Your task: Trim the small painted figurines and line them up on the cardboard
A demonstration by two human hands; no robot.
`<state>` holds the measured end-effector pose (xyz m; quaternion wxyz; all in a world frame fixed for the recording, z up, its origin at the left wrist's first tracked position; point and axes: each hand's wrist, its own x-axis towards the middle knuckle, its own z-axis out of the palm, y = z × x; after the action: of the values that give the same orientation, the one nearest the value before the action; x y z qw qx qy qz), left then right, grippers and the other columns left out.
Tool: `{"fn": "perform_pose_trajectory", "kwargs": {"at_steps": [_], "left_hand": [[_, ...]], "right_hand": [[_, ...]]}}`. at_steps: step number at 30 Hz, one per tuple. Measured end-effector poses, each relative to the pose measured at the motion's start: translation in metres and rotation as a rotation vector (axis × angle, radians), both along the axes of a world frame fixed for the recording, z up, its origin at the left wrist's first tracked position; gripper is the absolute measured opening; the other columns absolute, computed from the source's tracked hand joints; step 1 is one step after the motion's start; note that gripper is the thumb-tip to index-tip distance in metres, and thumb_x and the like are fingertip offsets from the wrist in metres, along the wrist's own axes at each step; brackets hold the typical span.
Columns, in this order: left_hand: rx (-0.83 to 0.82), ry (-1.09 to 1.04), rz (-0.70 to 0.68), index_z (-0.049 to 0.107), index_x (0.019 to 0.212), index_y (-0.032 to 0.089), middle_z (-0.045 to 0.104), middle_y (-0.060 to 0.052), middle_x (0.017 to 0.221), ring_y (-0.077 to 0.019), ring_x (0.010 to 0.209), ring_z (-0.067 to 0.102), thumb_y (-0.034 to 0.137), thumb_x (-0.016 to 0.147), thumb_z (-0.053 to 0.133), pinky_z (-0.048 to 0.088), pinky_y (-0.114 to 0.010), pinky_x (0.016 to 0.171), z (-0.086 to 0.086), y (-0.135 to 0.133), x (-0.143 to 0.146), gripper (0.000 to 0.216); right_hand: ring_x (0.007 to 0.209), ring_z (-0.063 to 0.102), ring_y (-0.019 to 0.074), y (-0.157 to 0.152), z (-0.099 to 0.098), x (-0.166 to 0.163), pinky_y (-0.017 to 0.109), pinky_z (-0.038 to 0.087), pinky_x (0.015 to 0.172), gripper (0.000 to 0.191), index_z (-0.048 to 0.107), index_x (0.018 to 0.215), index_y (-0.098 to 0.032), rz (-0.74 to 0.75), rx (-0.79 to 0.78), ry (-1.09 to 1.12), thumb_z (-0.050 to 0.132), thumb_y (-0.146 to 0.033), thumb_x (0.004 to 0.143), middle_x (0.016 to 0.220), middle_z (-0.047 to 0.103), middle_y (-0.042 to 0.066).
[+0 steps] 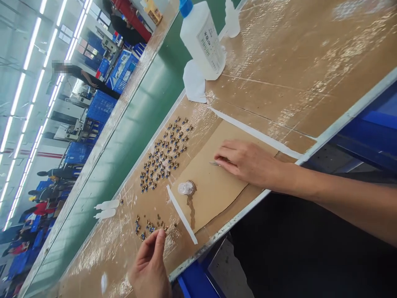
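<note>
My right hand [248, 163] lies flat on the cardboard sheet [214, 194], fingers closed around a thin metal tool [214, 164] whose tip pokes out past my fingertips. My left hand [150, 267] is down at the near edge of the table [279, 103], thumb and forefinger pinched narrow right beside the small cluster of parts [147, 225]; I cannot tell whether a part sits between them. The big batch of parts [164, 155] lies farther in, well apart from both hands.

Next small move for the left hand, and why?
Probably ease the left hand forward and pinch one piece from the small cluster of parts: its fingertips sit right at that cluster's edge, while the right hand holds the thin metal tool on the cardboard sheet.
</note>
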<state>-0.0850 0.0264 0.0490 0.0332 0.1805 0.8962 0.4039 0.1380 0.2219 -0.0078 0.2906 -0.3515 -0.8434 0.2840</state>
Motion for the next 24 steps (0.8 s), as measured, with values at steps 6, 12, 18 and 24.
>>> {"fn": "perform_pose_trajectory", "kwargs": {"at_steps": [6, 12, 18, 24], "left_hand": [[0.105, -0.138, 0.054, 0.070, 0.072, 0.020, 0.068, 0.004, 0.070, -0.0099, 0.073, 0.057, 0.038, 0.050, 0.081, 0.044, -0.019, 0.072, -0.027, -0.016, -0.002, 0.030], [0.060, -0.162, 0.009, 0.071, 0.073, 0.020, 0.068, 0.004, 0.069, -0.0086, 0.069, 0.056, 0.037, 0.054, 0.080, 0.043, -0.017, 0.067, -0.026, -0.014, -0.005, 0.028], [0.036, -0.151, 0.016, 0.070, 0.068, 0.019, 0.067, 0.004, 0.065, -0.0081, 0.066, 0.055, 0.037, 0.052, 0.080, 0.042, -0.017, 0.065, -0.025, -0.007, -0.005, 0.027], [0.003, -0.131, 0.029, 0.070, 0.068, 0.018, 0.067, 0.003, 0.065, -0.0096, 0.066, 0.055, 0.038, 0.050, 0.080, 0.043, -0.020, 0.065, -0.024, -0.003, -0.003, 0.029]], "right_hand": [[0.083, 0.056, 0.0183, 0.000, -0.005, -0.001, 0.030, 0.045, 0.078, 0.013, 0.062, 0.085, -0.012, -0.002, 0.071, 0.006, 0.050, -0.017, 0.087, 0.087, 0.060, 0.008], [0.081, 0.057, 0.0185, 0.000, -0.005, -0.001, 0.030, 0.045, 0.076, 0.015, 0.062, 0.087, -0.013, -0.006, 0.079, -0.008, 0.048, -0.018, 0.088, 0.086, 0.059, 0.007], [0.079, 0.056, 0.0178, -0.001, -0.003, 0.000, 0.030, 0.045, 0.075, 0.016, 0.061, 0.083, -0.013, -0.005, 0.078, -0.014, 0.047, -0.018, 0.089, 0.085, 0.058, 0.007], [0.079, 0.056, 0.0178, -0.001, -0.002, 0.000, 0.030, 0.045, 0.075, 0.015, 0.062, 0.084, -0.012, -0.011, 0.063, -0.037, 0.049, -0.019, 0.088, 0.085, 0.059, 0.007]]}}
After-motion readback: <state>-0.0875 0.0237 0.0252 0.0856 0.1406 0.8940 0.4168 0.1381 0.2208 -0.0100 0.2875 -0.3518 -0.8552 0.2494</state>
